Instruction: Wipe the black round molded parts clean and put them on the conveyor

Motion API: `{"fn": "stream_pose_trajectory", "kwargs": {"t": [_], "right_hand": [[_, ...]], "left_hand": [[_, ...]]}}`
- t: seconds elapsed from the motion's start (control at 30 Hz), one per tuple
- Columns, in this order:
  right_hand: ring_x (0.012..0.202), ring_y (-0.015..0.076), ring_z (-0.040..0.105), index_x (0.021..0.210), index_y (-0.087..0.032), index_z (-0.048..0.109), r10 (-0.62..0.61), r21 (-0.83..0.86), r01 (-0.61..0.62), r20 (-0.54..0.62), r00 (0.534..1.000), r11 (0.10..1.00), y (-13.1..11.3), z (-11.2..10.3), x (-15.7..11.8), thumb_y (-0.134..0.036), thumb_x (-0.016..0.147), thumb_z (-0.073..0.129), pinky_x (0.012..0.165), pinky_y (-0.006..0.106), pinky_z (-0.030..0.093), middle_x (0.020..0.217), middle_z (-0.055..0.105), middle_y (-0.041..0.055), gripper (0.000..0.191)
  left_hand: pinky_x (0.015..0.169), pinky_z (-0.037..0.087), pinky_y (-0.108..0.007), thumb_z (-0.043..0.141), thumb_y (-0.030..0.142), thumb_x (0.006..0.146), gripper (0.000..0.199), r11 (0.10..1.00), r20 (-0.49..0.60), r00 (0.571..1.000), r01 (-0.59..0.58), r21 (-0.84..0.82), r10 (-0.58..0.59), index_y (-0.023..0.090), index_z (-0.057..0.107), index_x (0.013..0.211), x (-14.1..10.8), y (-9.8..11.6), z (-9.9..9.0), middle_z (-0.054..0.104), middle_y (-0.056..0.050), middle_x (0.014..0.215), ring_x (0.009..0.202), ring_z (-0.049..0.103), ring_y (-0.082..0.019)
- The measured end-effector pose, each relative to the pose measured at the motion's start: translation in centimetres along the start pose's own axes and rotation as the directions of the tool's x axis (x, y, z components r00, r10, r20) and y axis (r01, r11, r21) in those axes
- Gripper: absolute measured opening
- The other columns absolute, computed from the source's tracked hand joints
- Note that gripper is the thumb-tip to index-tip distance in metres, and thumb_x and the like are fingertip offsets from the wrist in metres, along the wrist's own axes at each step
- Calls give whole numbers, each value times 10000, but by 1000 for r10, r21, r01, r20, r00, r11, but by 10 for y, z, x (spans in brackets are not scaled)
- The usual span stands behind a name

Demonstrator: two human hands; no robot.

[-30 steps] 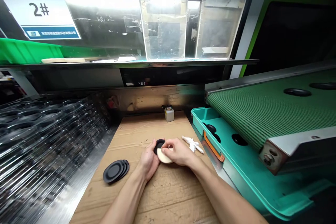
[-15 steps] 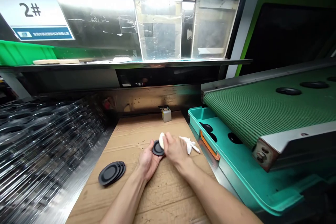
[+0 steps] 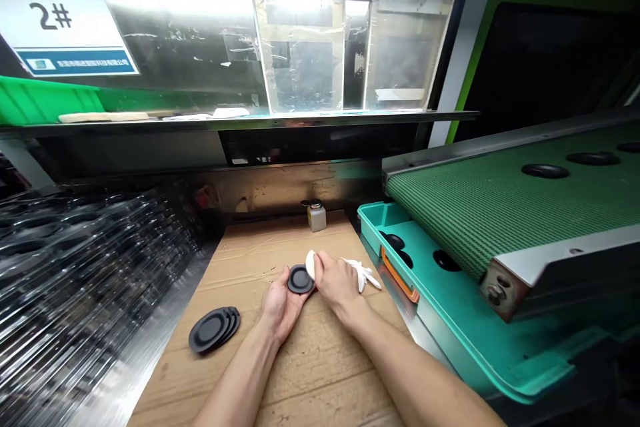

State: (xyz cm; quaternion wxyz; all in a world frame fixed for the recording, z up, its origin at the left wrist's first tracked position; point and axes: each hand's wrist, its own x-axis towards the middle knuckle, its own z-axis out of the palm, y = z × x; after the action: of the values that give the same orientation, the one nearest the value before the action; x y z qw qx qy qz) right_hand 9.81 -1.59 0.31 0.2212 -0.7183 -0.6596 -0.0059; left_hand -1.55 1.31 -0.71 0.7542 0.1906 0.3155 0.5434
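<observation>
My left hand (image 3: 283,307) is closed on the edge of a black round disc (image 3: 299,279) with a raised rim, held face up above the cardboard. My right hand (image 3: 338,285) grips a white round pad (image 3: 311,265), which stands on edge against the disc's right side. The fingers behind the pad are partly hidden. To the left, a small fanned stack of similar black discs (image 3: 210,331) lies on the cardboard (image 3: 320,373). Just beyond my right hand lies a crumpled white glove or cloth (image 3: 366,275).
A small bottle (image 3: 317,217) stands at the cardboard's far end. On the right, a green conveyor belt (image 3: 480,207) carries black discs above a teal bin (image 3: 450,320) with several more inside. Stacked clear plastic trays (image 3: 90,293) fill the left. A metal shelf (image 3: 300,123) crosses ahead.
The white pad has shifted slightly right across the disc, uncovering more of its face. My left hand and the disc have moved a little left.
</observation>
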Motion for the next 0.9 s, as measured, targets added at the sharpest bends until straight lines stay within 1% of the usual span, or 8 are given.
{"fn": "stream_pose_trajectory", "kwargs": {"t": [0.13,0.17,0.27,0.4,0.5,0.6,0.73,0.9], "right_hand": [[702,189,642,1134,-327,590,-144,59,143,4,990,988,0,-2,-2,-441,961,296,630,265,397,825,703,49,360],[704,192,644,1161,-341,584,-130,58,129,5,992,990,0,-2,-2,-445,961,294,633,270,402,825,704,50,368],[700,204,649,1204,-340,578,3,29,-3,2,1000,1000,-4,-2,-5,-431,969,266,646,290,419,796,703,68,401],[689,208,649,1274,-370,516,-87,50,87,-7,996,995,-6,3,-4,-434,957,305,644,297,427,841,707,66,386],[713,235,658,1250,-354,549,37,26,-36,-31,999,999,11,2,8,-443,962,287,646,314,423,819,710,82,399],[771,225,661,1192,-314,597,157,114,-146,-95,983,983,32,-4,20,-455,971,269,695,310,417,854,718,76,420],[841,204,651,1125,-305,628,170,254,-135,-124,978,958,39,-5,21,-459,963,303,711,276,398,908,720,49,395],[804,189,637,1081,-285,641,128,371,-70,-135,982,926,33,-4,17,-446,942,349,669,257,382,898,713,33,361]], "left_hand": [[905,536,-410,336,276,961,360,998,30,998,55,7,-55,65,626,995,-1,1,0,678,-185,1041,988,655,-239],[908,535,-404,341,273,960,354,999,28,998,50,6,-50,66,627,993,-1,0,0,678,-184,1045,991,654,-237],[908,535,-395,372,242,949,305,1000,-1,1000,4,19,-4,82,630,979,-3,-2,2,682,-165,1046,994,653,-231],[922,528,-394,410,256,937,289,999,68,997,39,35,-42,89,632,1018,-6,-3,3,668,-169,1093,1013,647,-240],[897,538,-419,388,261,946,310,999,59,998,4,39,-6,69,610,1044,-6,2,0,639,-191,1155,1030,641,-264],[866,545,-449,362,277,953,329,1000,64,998,-8,1,8,64,580,1074,-6,10,-4,584,-204,1252,1074,619,-298],[837,542,-488,340,296,951,321,994,59,997,59,-91,-53,87,541,1087,-7,17,-7,548,-205,1298,1095,603,-327],[819,522,-536,357,267,925,302,983,114,989,106,-148,-89,114,489,1150,-9,20,-9,553,-230,1267,1069,615,-330]]}}
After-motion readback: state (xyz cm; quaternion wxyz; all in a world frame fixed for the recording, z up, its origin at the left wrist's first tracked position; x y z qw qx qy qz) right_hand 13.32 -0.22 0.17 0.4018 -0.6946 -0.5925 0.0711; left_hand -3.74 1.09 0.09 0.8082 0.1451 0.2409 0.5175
